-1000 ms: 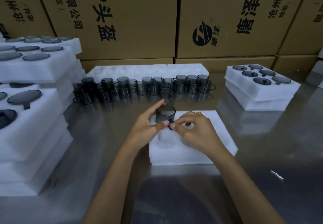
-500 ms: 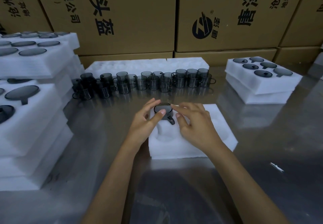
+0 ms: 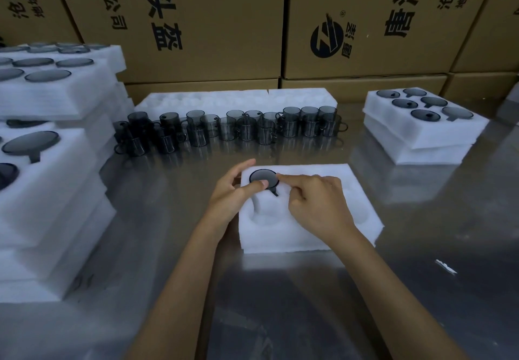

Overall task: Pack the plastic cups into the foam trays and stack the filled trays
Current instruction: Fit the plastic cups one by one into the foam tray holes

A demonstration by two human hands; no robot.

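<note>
Cup (image 3: 263,178) now sunk flush into far-left pocket of foam tray (image 3: 314,236), was raised above it; left hand (image 3: 234,194) thumb and right hand (image 3: 317,202) fingertip press rim.

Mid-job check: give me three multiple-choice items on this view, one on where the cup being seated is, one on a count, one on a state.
1. Where in the front foam tray is the cup being seated?
A. far-left pocket
B. near-right pocket
C. beside the tray

2. How many cups fill the top tray on the right stack?
A. three
B. six
C. nine

3. How is the pocket just nearer than that cup?
A. filled
B. covered
C. empty

Answers: 1 A, the dark rim sits flush in the far-left corner under the left hand and right hand. 2 B, six dark rims show. 3 C, only white foam shows.
</note>
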